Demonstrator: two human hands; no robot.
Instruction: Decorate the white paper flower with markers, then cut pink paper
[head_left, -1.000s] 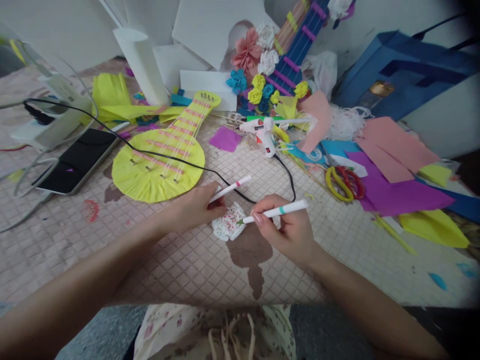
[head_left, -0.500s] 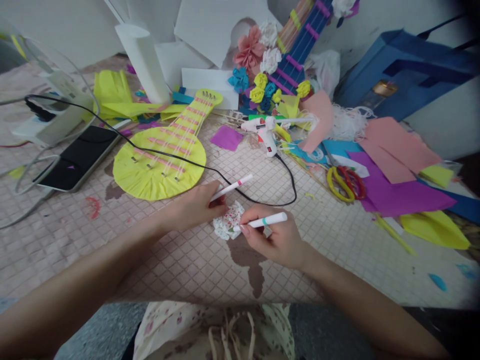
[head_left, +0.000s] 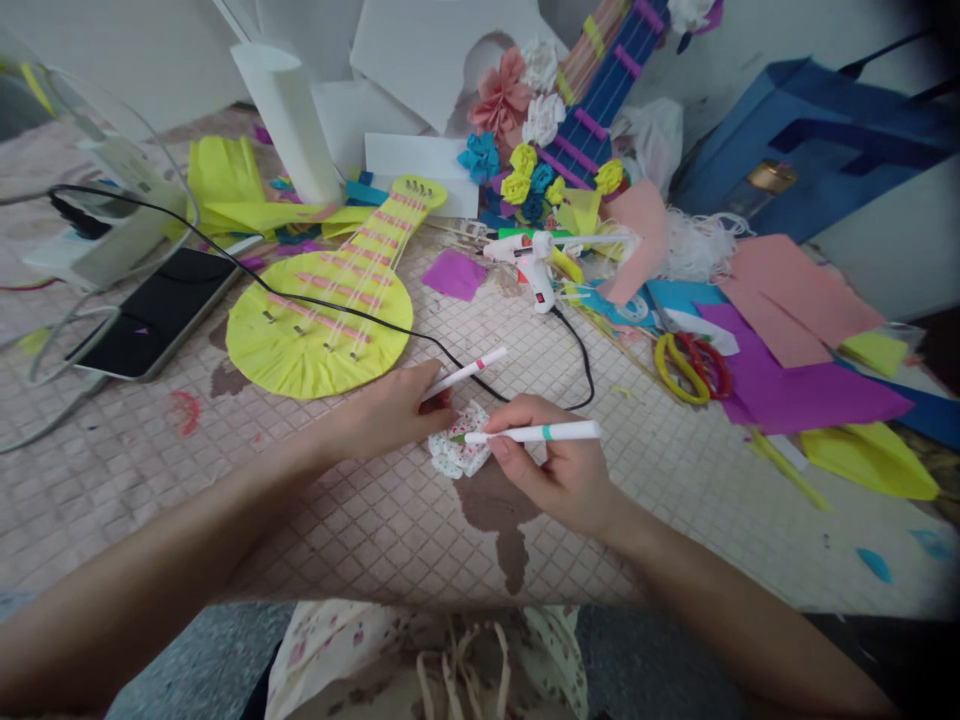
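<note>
A white paper flower (head_left: 448, 458) with small red and green dots lies on the table between my hands. My right hand (head_left: 551, 465) grips a white marker with a green band (head_left: 570, 431), its green tip over the flower's middle; whether it touches cannot be made out. In my left hand (head_left: 397, 408) is a second white marker with a pink band (head_left: 474, 368), pointing up and right. The fingertips of that hand rest at the flower's upper left edge. Just beyond it lies a yellow paper lute-like instrument (head_left: 315, 340) with white strings.
A black cable (head_left: 352, 312) crosses the yellow instrument and runs behind my hands to a white glue gun (head_left: 534, 270). Scissors (head_left: 681, 368) and coloured paper sheets (head_left: 810, 390) lie to the right. At left are a phone (head_left: 157, 315) and a power strip (head_left: 105, 240).
My right hand has shifted slightly, and its marker now lies flatter, with the tip moved from the flower's lower right part up toward its middle. My left hand stays nearly still.
</note>
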